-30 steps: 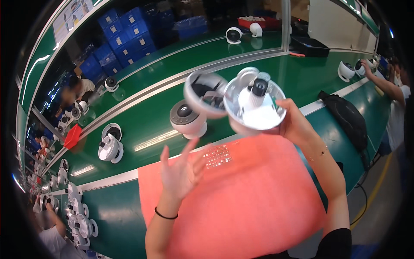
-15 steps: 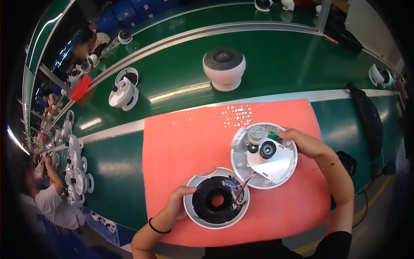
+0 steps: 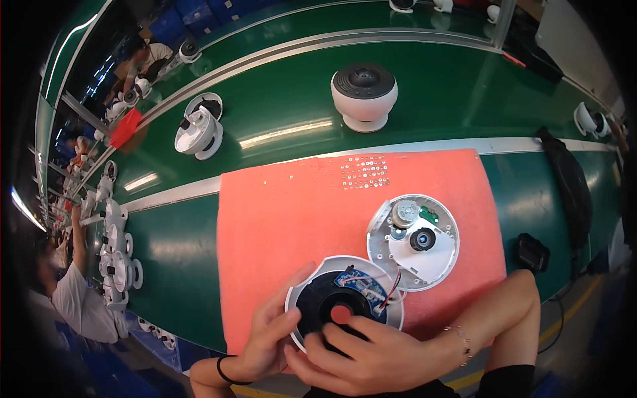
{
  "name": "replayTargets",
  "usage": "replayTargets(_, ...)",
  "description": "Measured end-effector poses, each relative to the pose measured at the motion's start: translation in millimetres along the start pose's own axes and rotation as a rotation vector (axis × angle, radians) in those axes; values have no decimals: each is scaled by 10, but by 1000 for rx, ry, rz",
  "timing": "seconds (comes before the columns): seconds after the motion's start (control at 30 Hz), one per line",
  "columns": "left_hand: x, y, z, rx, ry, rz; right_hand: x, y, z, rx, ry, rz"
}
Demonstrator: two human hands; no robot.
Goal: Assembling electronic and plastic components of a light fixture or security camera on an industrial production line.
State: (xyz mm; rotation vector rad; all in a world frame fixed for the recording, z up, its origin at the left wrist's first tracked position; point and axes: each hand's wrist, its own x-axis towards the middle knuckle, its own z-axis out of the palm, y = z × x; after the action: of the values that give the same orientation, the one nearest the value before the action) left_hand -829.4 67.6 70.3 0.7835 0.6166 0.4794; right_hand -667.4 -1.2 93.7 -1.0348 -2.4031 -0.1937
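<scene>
One white shell — left fingers gripping rim, right fingers over it, grip unclear

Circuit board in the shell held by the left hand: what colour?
Blue circuit board, best seen in the head view.

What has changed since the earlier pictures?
The white round plastic shell with the black lens, first raised in the right hand, came down onto the pink mat and was let go. The right hand then moved leftward to the white bowl-shaped shell with the black ring, which the left hand, first empty, took hold of. The grey-topped white globe stayed on the green surface.
</scene>
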Motion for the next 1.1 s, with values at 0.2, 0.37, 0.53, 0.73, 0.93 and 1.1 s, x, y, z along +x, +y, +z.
replayTargets(0.2,241,57,-80,33,-22,7,13,45,-769,141,-158,295)
replayTargets(0.37,715,-209,-67,449,-164,224,-171,258,-1028,-44,-202,369)
replayTargets(0.53,875,-264,-92,366,-241,248,-314,409,-1135,561,-162,880)
replayTargets(0.73,480,-97,-492,441,-402,-27,-517,289,-758,1353,-240,1219)
replayTargets(0.93,-114,-9,-563,423,-179,68,-362,137,-372,1535,-355,1153)
replayTargets(1.1,-340,84,-775,758,-268,271,-269,5,-292,1523,-361,1187)
